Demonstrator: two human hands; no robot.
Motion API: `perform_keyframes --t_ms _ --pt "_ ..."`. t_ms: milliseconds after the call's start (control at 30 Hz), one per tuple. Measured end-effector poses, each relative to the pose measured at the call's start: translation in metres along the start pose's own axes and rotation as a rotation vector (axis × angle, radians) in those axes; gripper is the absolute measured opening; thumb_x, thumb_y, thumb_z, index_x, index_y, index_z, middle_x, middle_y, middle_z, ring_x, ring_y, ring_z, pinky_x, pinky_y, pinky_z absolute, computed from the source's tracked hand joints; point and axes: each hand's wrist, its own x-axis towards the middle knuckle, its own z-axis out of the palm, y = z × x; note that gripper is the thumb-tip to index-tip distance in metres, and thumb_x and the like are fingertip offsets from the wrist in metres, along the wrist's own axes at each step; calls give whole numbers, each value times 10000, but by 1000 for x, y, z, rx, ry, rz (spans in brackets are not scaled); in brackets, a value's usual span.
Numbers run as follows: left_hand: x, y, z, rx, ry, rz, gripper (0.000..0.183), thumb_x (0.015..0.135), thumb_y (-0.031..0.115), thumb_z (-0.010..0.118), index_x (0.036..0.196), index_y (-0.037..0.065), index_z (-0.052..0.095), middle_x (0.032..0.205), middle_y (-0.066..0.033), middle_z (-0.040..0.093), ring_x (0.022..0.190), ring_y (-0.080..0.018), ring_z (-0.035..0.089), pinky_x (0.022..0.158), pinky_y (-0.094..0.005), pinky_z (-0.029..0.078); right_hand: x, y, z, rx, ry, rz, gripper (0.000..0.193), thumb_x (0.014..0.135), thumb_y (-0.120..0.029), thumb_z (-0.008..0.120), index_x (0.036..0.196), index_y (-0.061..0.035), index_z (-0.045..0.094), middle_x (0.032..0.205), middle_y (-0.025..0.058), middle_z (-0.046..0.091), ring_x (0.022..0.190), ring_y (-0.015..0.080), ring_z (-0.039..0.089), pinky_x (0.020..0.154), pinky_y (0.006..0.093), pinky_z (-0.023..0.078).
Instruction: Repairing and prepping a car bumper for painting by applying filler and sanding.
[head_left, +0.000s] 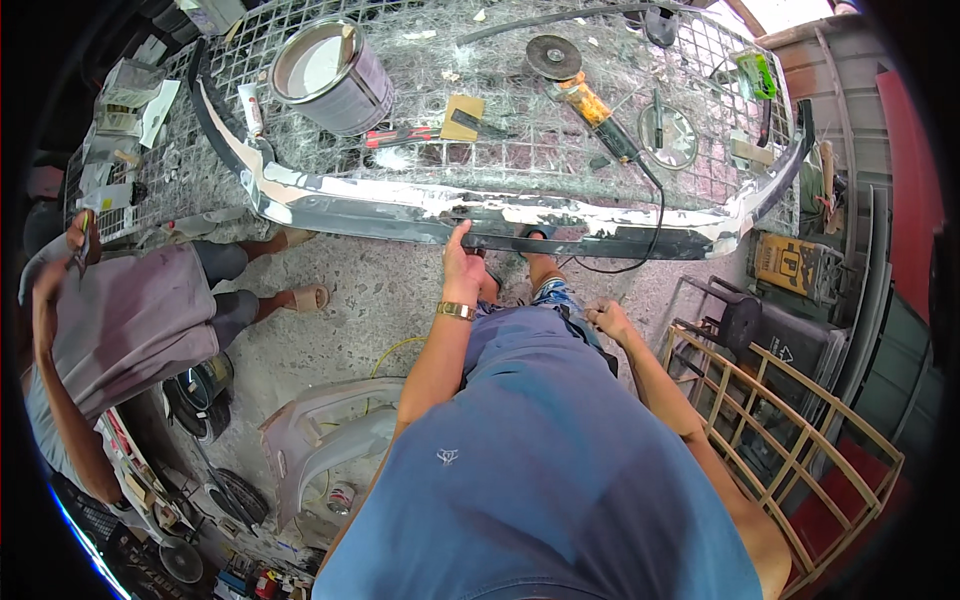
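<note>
A long curved car bumper strip (560,212), black with patches of white and beige filler, lies along the near edge of the mesh-topped bench. My left hand (463,265), with a gold watch at the wrist, grips its near edge around the middle. One digit rests on top of the strip; the other fingers are partly hidden. My right hand (607,318) hangs low by my right hip, clear of the bench. Its fingers are curled together, and what they may hold is too small to make out.
On the bench (420,75) are a paint can (330,75), an angle grinder (580,95) with its cord crossing the strip, a red cutter (400,136) and a white tube (250,108). A co-worker (140,310) stands left. A wooden frame (800,430) leans right; a grey car panel (335,430) lies behind.
</note>
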Motion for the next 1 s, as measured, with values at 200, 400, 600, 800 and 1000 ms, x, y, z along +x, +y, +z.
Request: perform_keyframes --t_ms 200,400,600,800,1000 --pt "1 2 -10 14 57 6 207 812 142 741 988 123 633 951 -16 672 862 -174 627 726 -340 461 -5 -191 -11 -53 73 -425 223 877 -156 642 1026 2 591 893 153 653 823 234 617 774 351 486" --pt "-15 5 7 21 18 -10 296 819 108 736 1082 97 602 1056 -35 671 946 -170 628 849 -310 460 84 -267 -9 -303 267 -859 294 814 -190 712 1035 -41 588 972 137 610 980 350 584 835 426 470" --pt "-12 8 -1 -6 17 -37 291 827 85 724 1090 78 600 1043 -42 665 966 -174 631 894 -335 484 146 -288 10 -467 -157 -622 462 743 -330 766 1059 -25 624 994 152 652 951 317 622 821 403 486" --pt "-19 7 11 -33 62 -20 256 845 78 704 1078 55 599 1040 -54 654 949 -183 626 874 -326 489 171 -284 18 -448 -427 -574 550 679 -362 799 1052 7 636 1006 208 664 936 316 638 807 396 483" --pt "-25 8 21 -37 115 -29 260 843 76 706 1079 43 598 1044 -58 648 952 -188 623 879 -331 487 174 -286 17 -444 -479 -585 557 674 -354 794 1050 23 630 978 216 667 910 321 643 795 397 485"
